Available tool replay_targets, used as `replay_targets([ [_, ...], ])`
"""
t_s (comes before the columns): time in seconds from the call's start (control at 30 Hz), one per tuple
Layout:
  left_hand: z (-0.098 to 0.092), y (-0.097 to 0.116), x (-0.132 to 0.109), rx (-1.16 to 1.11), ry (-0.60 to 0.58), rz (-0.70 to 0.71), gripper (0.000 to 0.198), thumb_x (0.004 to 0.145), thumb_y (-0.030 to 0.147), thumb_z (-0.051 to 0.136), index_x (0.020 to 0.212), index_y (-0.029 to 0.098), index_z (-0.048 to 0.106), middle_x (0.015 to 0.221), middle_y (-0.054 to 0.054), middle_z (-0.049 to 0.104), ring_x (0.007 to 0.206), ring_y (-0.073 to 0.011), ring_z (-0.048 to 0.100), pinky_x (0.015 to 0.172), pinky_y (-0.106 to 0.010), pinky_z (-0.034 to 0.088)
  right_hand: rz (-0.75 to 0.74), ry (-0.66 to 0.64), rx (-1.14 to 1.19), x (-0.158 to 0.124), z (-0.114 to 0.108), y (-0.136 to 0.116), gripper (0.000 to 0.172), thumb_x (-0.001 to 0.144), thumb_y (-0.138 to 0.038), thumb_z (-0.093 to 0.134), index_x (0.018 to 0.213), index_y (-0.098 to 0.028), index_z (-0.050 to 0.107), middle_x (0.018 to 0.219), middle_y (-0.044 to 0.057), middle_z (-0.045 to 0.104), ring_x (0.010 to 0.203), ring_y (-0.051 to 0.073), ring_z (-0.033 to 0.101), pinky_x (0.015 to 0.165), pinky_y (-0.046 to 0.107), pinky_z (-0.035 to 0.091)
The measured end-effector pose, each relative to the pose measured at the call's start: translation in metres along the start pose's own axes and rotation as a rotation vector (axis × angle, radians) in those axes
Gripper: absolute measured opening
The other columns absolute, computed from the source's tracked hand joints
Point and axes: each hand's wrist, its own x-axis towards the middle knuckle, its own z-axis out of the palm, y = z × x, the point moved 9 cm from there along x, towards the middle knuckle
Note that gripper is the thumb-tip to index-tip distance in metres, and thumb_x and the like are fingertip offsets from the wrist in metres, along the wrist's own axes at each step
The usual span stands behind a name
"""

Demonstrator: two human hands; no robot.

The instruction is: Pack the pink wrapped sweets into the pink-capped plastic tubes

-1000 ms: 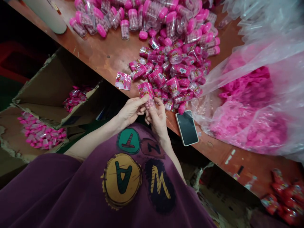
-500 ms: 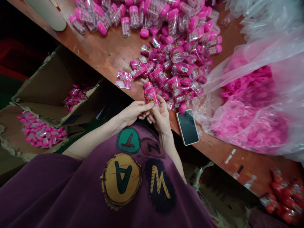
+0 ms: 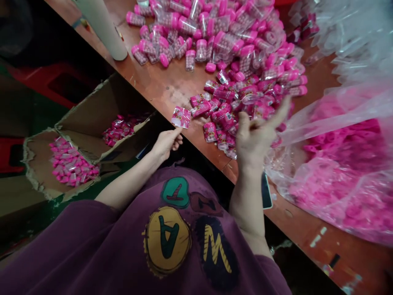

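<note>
My left hand (image 3: 167, 145) is at the table's near edge. Its thumb lies on the lower edge of a flat, square pink printed label (image 3: 181, 116), and the other fingers curl in below. My right hand (image 3: 256, 137), smeared by motion, reaches over the near right side of a pile of small jars in pink printed wrappers (image 3: 225, 116). Its fingers are apart, one stretched out to the right, and nothing shows in them. One wrapped jar (image 3: 210, 132) lies at the near left edge of that pile.
Clear jars with pink lids (image 3: 190, 60) heap up at the back. To the right are a plastic bag of pink pieces (image 3: 337, 180) and clear plastic pieces (image 3: 353, 49). My right forearm partly covers a phone (image 3: 266, 192). Cardboard boxes (image 3: 76, 119) at left hold pink items.
My hands have come apart and let go of the wrapped jar they held together. The left moved to the label; the right moved out over the pile. The view has shifted.
</note>
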Motion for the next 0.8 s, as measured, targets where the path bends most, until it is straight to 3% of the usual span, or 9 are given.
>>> replay_targets([
  [0.07, -0.021, 0.012, 0.015, -0.020, 0.138, 0.078, 0.050, 0.081, 0.055, 0.080, 0.062, 0.016, 0.056, 0.052, 0.002, 0.056, 0.037, -0.0048, 0.044, 0.037, -0.019, 0.027, -0.093, -0.075, -0.220, -0.005, 0.042, -0.012, 0.055, 0.103, -0.046, 0.055, 0.149, -0.018, 0.048, 0.102, 0.012, 0.071, 0.091, 0.023, 0.068, 0.072, 0.033, 0.051],
  [0.17, -0.036, 0.025, 0.029, -0.014, 0.235, 0.158, 0.044, 0.081, 0.045, 0.082, 0.064, 0.017, 0.054, 0.054, 0.004, 0.056, 0.036, -0.0045, 0.044, 0.037, -0.019, 0.028, -0.185, -0.391, -0.585, -0.030, 0.131, -0.014, 0.050, 0.100, -0.037, 0.060, 0.141, -0.009, 0.058, 0.123, 0.023, 0.066, 0.112, 0.034, 0.061, 0.087, 0.044, 0.051],
  [0.2, -0.038, 0.027, 0.032, -0.002, 0.245, 0.167, 0.041, 0.081, 0.041, 0.083, 0.065, 0.017, 0.054, 0.055, 0.004, 0.057, 0.036, -0.0043, 0.044, 0.037, -0.019, 0.028, -0.186, -0.448, -0.667, -0.037, 0.150, -0.010, 0.053, 0.100, -0.035, 0.060, 0.143, -0.005, 0.055, 0.126, 0.025, 0.064, 0.115, 0.036, 0.059, 0.091, 0.047, 0.049],
  [0.27, -0.042, 0.029, 0.037, 0.019, 0.236, 0.171, 0.035, 0.083, 0.035, 0.081, 0.066, 0.016, 0.057, 0.058, 0.002, 0.061, 0.037, -0.0040, 0.047, 0.038, -0.019, 0.029, -0.176, -0.494, -0.769, -0.047, 0.168, -0.001, 0.058, 0.102, -0.034, 0.055, 0.150, -0.002, 0.048, 0.131, 0.028, 0.061, 0.117, 0.037, 0.055, 0.096, 0.051, 0.045],
  [0.37, -0.049, 0.033, 0.037, -0.005, 0.210, 0.186, 0.025, 0.088, 0.025, 0.074, 0.069, 0.014, 0.061, 0.062, 0.000, 0.064, 0.039, -0.0046, 0.051, 0.039, -0.019, 0.031, -0.171, -0.479, -0.806, -0.053, 0.159, 0.011, 0.061, 0.105, -0.041, 0.047, 0.154, -0.004, 0.045, 0.139, 0.028, 0.058, 0.118, 0.037, 0.054, 0.098, 0.053, 0.043],
  [0.5, -0.045, 0.046, 0.024, -0.143, 0.134, 0.263, 0.023, 0.088, 0.021, 0.072, 0.070, 0.014, 0.060, 0.060, 0.002, 0.061, 0.041, -0.0047, 0.050, 0.041, -0.018, 0.031, -0.099, -0.371, -0.702, -0.048, 0.132, 0.016, 0.068, 0.102, -0.056, 0.048, 0.148, -0.005, 0.054, 0.136, 0.028, 0.059, 0.121, 0.039, 0.055, 0.102, 0.056, 0.043],
  [0.6, -0.023, 0.052, 0.009, -0.234, -0.013, 0.308, 0.025, 0.085, 0.031, 0.079, 0.077, 0.015, 0.061, 0.061, 0.003, 0.061, 0.043, -0.0055, 0.051, 0.042, -0.018, 0.031, 0.016, -0.260, -0.310, -0.038, 0.123, 0.011, 0.060, 0.102, -0.056, 0.048, 0.140, -0.011, 0.060, 0.128, 0.021, 0.064, 0.119, 0.031, 0.060, 0.104, 0.048, 0.047],
  [0.7, 0.000, 0.050, -0.004, -0.229, -0.142, 0.301, 0.027, 0.080, 0.036, 0.083, 0.083, 0.015, 0.066, 0.063, 0.002, 0.062, 0.045, -0.0067, 0.051, 0.043, -0.019, 0.033, 0.198, -0.229, 0.240, -0.029, 0.127, 0.015, 0.049, 0.098, -0.057, 0.056, 0.124, -0.018, 0.066, 0.114, 0.009, 0.071, 0.099, 0.019, 0.066, 0.093, 0.035, 0.054],
  [0.8, 0.013, 0.046, -0.010, -0.125, -0.202, 0.286, 0.028, 0.078, 0.038, 0.084, 0.087, 0.014, 0.072, 0.061, 0.002, 0.061, 0.048, -0.0077, 0.051, 0.046, -0.020, 0.034, 0.309, -0.256, 0.478, -0.019, 0.124, 0.019, 0.034, 0.090, -0.051, 0.067, 0.100, -0.018, 0.070, 0.094, 0.002, 0.073, 0.085, 0.014, 0.064, 0.085, 0.029, 0.052],
])
